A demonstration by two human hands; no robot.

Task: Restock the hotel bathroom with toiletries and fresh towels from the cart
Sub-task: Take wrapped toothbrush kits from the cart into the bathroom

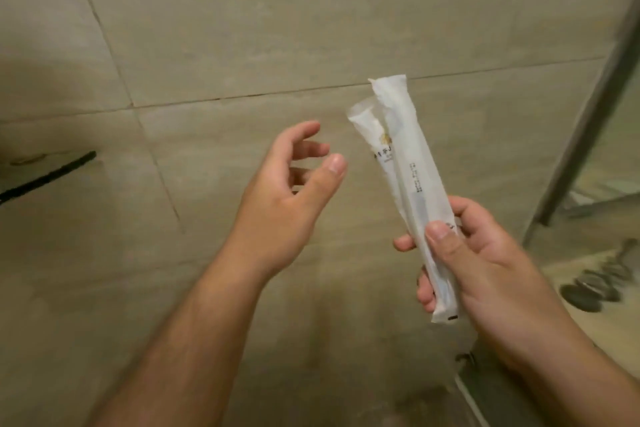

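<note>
Illumination dim and warm, with a yellow-green cast over the beige tiles [311, 28]. Shadows are soft at lower centre and far left; the source is diffuse, direction undeterminable. The white packets [408, 166] are the brightest area, their print smeared. General softness throughout. Motion blur streaks the dark coiled object [595, 284] at right. Grout lines and the metal frame [588, 121] bow near the edges, a wide-angle distortion.
</note>
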